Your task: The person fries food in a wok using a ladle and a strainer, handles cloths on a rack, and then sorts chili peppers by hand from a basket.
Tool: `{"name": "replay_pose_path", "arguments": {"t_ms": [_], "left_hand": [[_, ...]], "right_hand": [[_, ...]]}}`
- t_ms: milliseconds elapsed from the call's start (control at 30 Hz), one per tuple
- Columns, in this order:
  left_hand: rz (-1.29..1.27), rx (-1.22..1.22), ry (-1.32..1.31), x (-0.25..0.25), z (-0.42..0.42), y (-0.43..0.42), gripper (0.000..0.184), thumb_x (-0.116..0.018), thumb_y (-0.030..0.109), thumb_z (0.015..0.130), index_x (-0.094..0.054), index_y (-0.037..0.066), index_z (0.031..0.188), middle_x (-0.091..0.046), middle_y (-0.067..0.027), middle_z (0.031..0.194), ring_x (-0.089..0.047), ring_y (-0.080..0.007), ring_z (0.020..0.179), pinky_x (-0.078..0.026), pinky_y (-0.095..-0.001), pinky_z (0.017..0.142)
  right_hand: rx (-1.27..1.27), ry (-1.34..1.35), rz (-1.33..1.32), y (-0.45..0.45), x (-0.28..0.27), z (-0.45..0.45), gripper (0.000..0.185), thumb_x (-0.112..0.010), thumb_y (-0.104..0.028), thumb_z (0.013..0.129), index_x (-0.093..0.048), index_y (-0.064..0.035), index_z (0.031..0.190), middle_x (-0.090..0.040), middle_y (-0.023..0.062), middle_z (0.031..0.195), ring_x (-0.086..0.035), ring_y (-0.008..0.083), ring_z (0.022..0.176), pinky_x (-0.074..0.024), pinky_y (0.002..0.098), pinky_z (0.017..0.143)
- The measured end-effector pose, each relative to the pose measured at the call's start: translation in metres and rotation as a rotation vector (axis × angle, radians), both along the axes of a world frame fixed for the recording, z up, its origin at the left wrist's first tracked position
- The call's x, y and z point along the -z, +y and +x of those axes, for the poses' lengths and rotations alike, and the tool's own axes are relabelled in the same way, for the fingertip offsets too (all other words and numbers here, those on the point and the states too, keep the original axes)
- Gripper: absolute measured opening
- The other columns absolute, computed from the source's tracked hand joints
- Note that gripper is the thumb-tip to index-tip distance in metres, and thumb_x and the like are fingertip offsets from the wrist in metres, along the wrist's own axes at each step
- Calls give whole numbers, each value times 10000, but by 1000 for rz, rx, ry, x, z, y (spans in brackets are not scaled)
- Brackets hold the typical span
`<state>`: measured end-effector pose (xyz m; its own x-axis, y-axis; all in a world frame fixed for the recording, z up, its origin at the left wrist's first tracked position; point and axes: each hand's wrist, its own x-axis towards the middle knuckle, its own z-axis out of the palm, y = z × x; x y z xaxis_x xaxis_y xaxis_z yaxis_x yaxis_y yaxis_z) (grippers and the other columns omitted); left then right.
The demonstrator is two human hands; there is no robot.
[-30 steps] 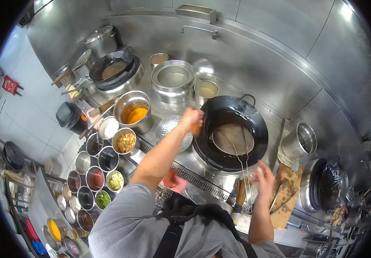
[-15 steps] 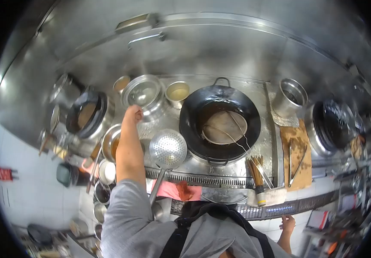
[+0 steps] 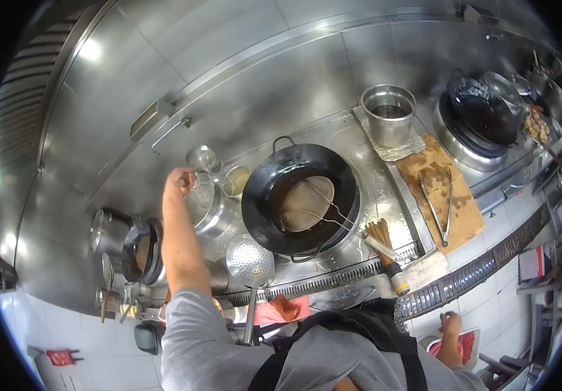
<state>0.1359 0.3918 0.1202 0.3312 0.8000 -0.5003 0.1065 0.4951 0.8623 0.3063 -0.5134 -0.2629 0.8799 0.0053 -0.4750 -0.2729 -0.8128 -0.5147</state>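
Handle (image 3: 182,183), brown end visible, lies within left hand (image 3: 180,178)'s tightly curled fingers, at steel pot (image 3: 221,216), far left. Right hand (image 3: 450,323): near right, fingers bent; grip cannot be told.

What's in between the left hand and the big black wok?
Two metal pots! The head view shows the bigger pot and the smaller pot between the left hand and the big black wok.

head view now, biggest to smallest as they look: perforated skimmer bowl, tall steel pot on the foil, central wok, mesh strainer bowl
1. Central black wok
2. Tall steel pot
3. Perforated skimmer bowl and mesh strainer bowl: too alike to rank
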Motion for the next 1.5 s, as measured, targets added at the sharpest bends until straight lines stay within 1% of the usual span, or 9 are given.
{"name": "replay_pose_path", "arguments": {"t_ms": [133, 300, 433, 600, 867, 1000, 1200, 1333, 1500], "left_hand": [[180, 213, 252, -44, 51, 12, 219, -574, 126, 807, -490, 70, 613, -495, -33, 509, -486, -134, 400, -411, -258, 344], [462, 191, 612, -28, 85, -30, 212, -571, 147, 799, -537, 36, 622, -538, -79, 531, -519, -197, 415, -392, -339, 366], [620, 275, 704, 0, 91, -39, 167, -601, 108, 758, -591, -18, 649, -584, -124, 559, -562, -234, 449, -427, -373, 415], [747, 451, 780, 12, 118, -73, 192, -634, 139, 728, -612, -31, 642, -614, -145, 589, -599, -255, 488, -455, -385, 463], [1312, 816, 1184, 33, 237, -177, 369, -620, 281, 704, -683, -51, 851, -657, -250, 925, -645, -367, 918, -508, -411, 821], [1275, 1042, 1253, 71, 292, -258, 350, -575, 196, 758, -657, -21, 1020, -607, -249, 1108, -580, -360, 1080, -463, -409, 940], [1143, 1251, 1259, 124, 319, -395, 348, -579, 137, 768, -645, 6, 1084, -595, -217, 1175, -582, -359, 1094, -476, -419, 925], [1044, 1321, 1263, 141, 321, -447, 342, -569, 151, 788, -645, 8, 1089, -594, -206, 1188, -582, -351, 1102, -479, -416, 925], [1011, 1177, 1244, 169, 313, -457, 333, -503, 141, 840, -635, 2, 1113, -571, -203, 1225, -565, -345, 1131, -474, -398, 937]], "right_hand": [[31, -29, 65, 9, -7, 21, 260, -599, -112, 803, -646, 61, 991, -618, 157, 606, -600, 222, 407, -459, 326, 369], [108, 56, 45, 5, -29, 21, 279, -605, -136, 780, -659, 40, 989, -661, 217, 730, -641, 285, 498, -526, 376, 504], [5, 35, -85, -59, 56, 7, 293, -649, -160, 737, -665, 40, 950, -665, 232, 865, -669, 342, 704, -540, 401, 670], [137, 156, -64, -37, -13, 2, 281, -643, -161, 770, -658, 43, 961, -668, 234, 821, -661, 300, 582, -540, 374, 588], [112, 22, 31, -32, 0, 15, 306, -621, -177, 799, -652, 38, 1015, -670, 215, 748, -653, 283, 544, -527, 366, 544], [159, 58, 33, -36, -12, 10, 311, -621, -192, 794, -662, 3, 1033, -673, 201, 742, -656, 268, 552, -528, 375, 587], [-22, -130, -154, -56, -18, -2, 321, -600, -230, 804, -658, 3, 1017, -654, 241, 898, -630, 396, 867, -503, 407, 779], [187, 24, 273, 10, -69, 28, 277, -616, -211, 841, -657, -10, 1027, -668, 194, 804, -668, 288, 737, -512, 369, 687], [-119, -163, 514, 107, -104, 74, 269, -635, -192, 839, -659, -30, 1052, -669, 164, 789, -659, 265, 691, -507, 368, 652]]}}
